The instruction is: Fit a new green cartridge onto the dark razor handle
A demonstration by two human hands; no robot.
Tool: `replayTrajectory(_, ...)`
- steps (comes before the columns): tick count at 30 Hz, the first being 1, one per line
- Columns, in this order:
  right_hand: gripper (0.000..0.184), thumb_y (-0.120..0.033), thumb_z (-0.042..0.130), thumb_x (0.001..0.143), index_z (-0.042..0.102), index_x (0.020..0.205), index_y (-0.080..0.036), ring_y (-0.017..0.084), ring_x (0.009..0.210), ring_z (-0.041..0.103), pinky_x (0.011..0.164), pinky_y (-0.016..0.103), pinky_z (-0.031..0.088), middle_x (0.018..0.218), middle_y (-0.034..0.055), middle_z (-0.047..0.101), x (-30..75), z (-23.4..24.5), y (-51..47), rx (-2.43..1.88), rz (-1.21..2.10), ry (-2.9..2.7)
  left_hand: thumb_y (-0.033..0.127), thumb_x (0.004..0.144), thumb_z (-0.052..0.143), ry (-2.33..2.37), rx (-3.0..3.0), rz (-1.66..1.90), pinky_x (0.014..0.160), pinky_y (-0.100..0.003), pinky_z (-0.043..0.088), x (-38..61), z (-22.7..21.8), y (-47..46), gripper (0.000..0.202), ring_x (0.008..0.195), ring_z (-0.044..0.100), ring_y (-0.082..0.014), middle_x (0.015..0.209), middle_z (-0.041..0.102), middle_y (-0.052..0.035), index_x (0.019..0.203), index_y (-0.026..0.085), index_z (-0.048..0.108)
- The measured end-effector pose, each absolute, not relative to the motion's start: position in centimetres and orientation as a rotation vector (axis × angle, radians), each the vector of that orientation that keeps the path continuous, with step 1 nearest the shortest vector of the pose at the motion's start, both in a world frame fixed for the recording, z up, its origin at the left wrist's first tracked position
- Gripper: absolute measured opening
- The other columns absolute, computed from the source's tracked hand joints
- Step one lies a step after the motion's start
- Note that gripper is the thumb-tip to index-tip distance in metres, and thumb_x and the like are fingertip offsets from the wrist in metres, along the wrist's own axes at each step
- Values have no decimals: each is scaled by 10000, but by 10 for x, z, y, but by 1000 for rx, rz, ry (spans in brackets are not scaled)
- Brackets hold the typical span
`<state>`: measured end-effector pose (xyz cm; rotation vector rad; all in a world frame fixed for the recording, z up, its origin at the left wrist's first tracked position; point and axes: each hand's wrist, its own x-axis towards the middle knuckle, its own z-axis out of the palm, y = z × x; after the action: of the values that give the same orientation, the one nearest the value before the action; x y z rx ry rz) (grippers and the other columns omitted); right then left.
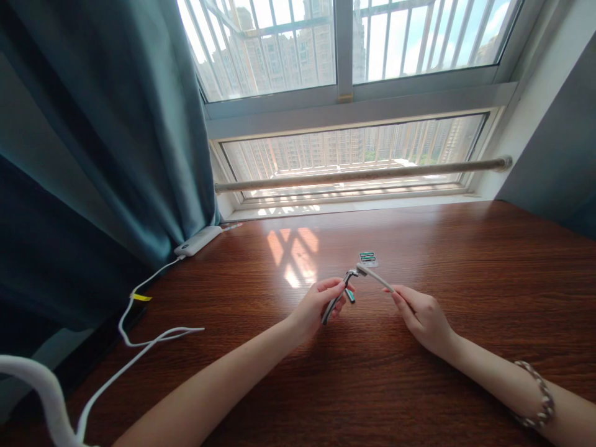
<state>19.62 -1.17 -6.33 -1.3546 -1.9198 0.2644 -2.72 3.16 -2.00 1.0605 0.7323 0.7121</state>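
Observation:
My left hand (313, 308) is closed around the dark handle of a razor (330, 308), which tilts with its top end up. My right hand (427, 318) pinches the end of a pale toothbrush (379, 280). The brush head meets the top of the razor, bristles facing down; whether a blade is fitted there is too small to tell. Just beyond the left fingertips lies a small green and black blade cartridge (351, 297) on the table. Behind the brush head, a clear tray (368, 259) holds green and black cartridges.
The brown wooden table (465, 267) runs up to a barred window with a horizontal rail (372, 176). A white power strip (199, 241) sits at the back left by the blue curtain (153, 124). Its white cable (123, 323), with a yellow tag, loops along the left side.

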Motion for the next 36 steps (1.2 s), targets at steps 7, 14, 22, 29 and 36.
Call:
replayTrajectory(7, 300, -344, 329, 897, 574, 982, -194, 148, 690, 564, 627, 227, 401, 777, 35, 605, 198, -65, -9, -1409, 285, -1853, 378, 752, 552, 714, 1063, 707, 423, -180, 228, -28, -22, 32, 249, 455, 337, -51, 551, 412, 30, 811, 138, 588)
replayTrajectory(14, 303, -336, 317, 904, 571, 996, -199, 134, 652, 547, 598, 226, 371, 738, 17, 594, 197, -64, -11, -1411, 313, -1900, 366, 769, 534, 708, 1084, 701, 426, -177, 237, -28, -21, 32, 245, 457, 339, -50, 551, 404, 29, 824, 133, 586)
replayTrajectory(22, 287, -335, 330, 897, 570, 970, -195, 125, 652, 546, 600, 219, 348, 735, 12, 597, 197, -61, -13, -1368, 254, -1885, 396, 779, 512, 816, 1381, 733, 446, -185, 237, -30, -23, 35, 287, 492, 333, -61, 562, 402, 31, 852, 133, 603)
replayTrajectory(29, 256, -381, 384, 874, 585, 906, -227, 132, 637, 542, 583, 224, 321, 717, -7, 601, 198, -64, -11, -1581, 81, -1827, 364, 834, 439, 1081, 2225, 947, 587, -227, 327, -38, -28, 42, 276, 651, 433, -115, 706, 534, -18, 909, 183, 632)
replayTrajectory(36, 229, -357, 398, 872, 583, 895, -223, 120, 649, 521, 601, 217, 316, 725, -11, 585, 193, -60, -14, -1489, 19, -1923, 347, 839, 450, 1262, 2691, 1056, 611, -241, 334, -44, -41, 46, 234, 686, 466, -129, 725, 538, -15, 984, 268, 616)
